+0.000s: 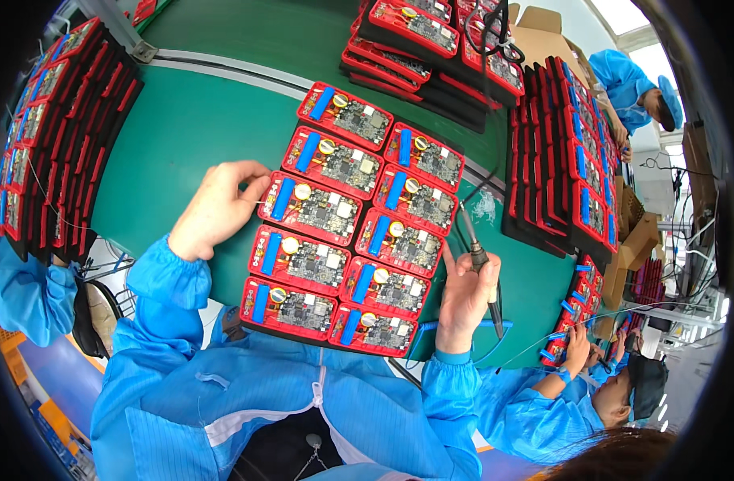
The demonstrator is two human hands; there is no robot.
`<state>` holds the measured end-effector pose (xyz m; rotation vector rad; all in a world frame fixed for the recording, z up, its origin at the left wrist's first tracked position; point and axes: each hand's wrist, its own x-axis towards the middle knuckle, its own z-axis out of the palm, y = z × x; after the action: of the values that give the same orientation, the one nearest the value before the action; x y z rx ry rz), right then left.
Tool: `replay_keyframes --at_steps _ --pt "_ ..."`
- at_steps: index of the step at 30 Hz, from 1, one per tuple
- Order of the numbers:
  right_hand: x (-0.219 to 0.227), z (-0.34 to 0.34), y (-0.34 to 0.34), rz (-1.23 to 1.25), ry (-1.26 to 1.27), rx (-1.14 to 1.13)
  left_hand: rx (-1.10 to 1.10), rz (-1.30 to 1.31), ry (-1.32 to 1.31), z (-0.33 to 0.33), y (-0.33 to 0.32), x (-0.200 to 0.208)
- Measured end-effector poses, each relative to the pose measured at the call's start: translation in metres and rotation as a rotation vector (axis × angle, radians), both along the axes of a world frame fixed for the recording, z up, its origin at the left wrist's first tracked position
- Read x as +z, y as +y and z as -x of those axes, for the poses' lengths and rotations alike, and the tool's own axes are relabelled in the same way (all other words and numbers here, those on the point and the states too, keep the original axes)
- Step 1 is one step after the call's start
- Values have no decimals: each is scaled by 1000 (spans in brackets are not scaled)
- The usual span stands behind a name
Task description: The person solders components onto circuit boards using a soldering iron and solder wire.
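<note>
Ten-odd red trays, several in two columns, lie before me on a black base; each bears a grey circuit board [322, 213], a blue cylindrical part [283, 199] and a round coin-like part [303, 191]. At the left column's edge, my left hand [216, 207] is closed in a pinch on a thin strand of solder wire [259, 202], beside the middle tray. My right hand [468, 295] grips a soldering iron [479, 258] right of the trays, its metal tip pointing up and away from the boards. Some right-hand fingers are hidden.
Tall stacks of loaded red trays stand at left [70, 136], far middle [407, 48] and right [563, 160]. A black cable [495, 48] hangs at the back. A co-worker's hand [577, 349] is near more trays at lower right; another person [636, 92] is beyond.
</note>
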<state>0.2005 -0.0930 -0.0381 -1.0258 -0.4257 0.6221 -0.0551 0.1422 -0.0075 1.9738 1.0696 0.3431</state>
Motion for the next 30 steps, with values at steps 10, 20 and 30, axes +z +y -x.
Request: replay_keyframes --at_steps 10,20,30 --pt "-3 34 20 -65 58 50 157 24 -116 34 -8 -11" --pt "23 12 41 99 -357 69 -30 -361 -148 -4 33 39" --pt "41 -14 106 191 -1025 169 -284 -564 -77 -128 21 0"
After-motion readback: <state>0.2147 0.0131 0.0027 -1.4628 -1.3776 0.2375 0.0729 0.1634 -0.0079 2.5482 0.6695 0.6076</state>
